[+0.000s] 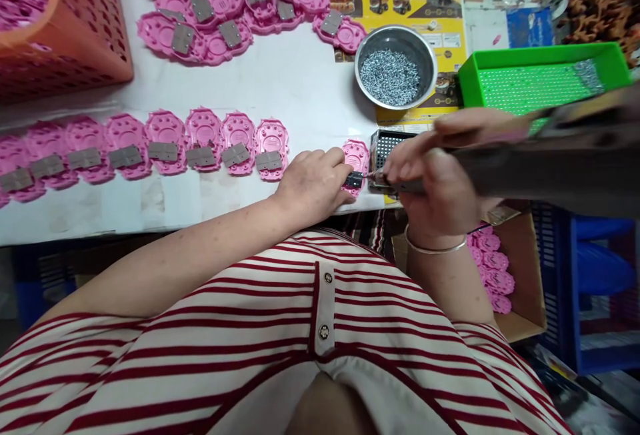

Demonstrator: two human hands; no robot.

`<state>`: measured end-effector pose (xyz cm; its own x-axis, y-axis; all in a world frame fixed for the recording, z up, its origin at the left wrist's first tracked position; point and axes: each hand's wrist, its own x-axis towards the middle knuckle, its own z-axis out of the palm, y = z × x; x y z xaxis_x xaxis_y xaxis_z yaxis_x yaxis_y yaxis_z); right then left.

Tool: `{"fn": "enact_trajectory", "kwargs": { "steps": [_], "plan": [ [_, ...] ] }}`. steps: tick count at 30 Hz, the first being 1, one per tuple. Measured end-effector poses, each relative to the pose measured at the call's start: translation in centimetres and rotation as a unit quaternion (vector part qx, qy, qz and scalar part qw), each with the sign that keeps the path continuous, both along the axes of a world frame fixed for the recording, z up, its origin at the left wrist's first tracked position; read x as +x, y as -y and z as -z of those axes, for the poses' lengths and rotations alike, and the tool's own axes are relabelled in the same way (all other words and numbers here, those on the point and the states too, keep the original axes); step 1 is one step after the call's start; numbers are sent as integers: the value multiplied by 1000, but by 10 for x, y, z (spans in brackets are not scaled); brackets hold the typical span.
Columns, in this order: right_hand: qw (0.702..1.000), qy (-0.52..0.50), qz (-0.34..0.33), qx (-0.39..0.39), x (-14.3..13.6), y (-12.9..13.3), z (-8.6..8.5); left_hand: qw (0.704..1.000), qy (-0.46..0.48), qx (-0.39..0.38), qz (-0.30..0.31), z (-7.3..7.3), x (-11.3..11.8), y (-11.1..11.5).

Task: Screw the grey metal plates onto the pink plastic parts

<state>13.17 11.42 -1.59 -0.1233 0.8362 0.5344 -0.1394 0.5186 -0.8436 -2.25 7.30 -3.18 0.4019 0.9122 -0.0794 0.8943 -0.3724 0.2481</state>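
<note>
My left hand [316,185] is closed on the left edge of a pink plastic housing [355,149], holding it against the white table. A small dark plate [355,180] lies across that housing, between my fingers and a driver bit. My right hand [443,188] grips a dark electric screwdriver [545,165], blurred by motion and lying almost level. Its tip meets or nearly touches the plate; exact contact is too small to tell. Just right of the housing sits a small black perforated box [387,145], partly hidden by my right hand.
Left along the table runs a row of pink housings [203,125] with grey plates. More are heaped at the back [220,5], beside an orange basket [95,21]. A metal bowl [361,81] holds screws; a green tray [473,81] stands right. Below, a cardboard box [533,275] contains pink parts.
</note>
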Motion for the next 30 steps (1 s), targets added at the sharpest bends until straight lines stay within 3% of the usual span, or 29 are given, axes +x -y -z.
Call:
{"fn": "enact_trajectory", "kwargs": {
  "steps": [4,9,14,21,26,30],
  "plan": [
    [988,-103,93,65,1,-14,-13,1000,-1,-11,-2,-1,0,0],
    [983,-36,169,59,6,-25,5,1000,5,-18,-10,0,1,1],
    [986,9,158,47,9,-27,18,1000,10,-23,-11,-2,1,1],
    [987,-1,153,55,11,-31,22,1000,18,-16,-10,-1,0,1],
    [985,-51,159,45,8,-18,1,1000,16,-18,-8,0,-1,0],
    [992,-79,94,41,1,-3,-18,999,39,-36,8,-1,-7,-4]
  ]
}}
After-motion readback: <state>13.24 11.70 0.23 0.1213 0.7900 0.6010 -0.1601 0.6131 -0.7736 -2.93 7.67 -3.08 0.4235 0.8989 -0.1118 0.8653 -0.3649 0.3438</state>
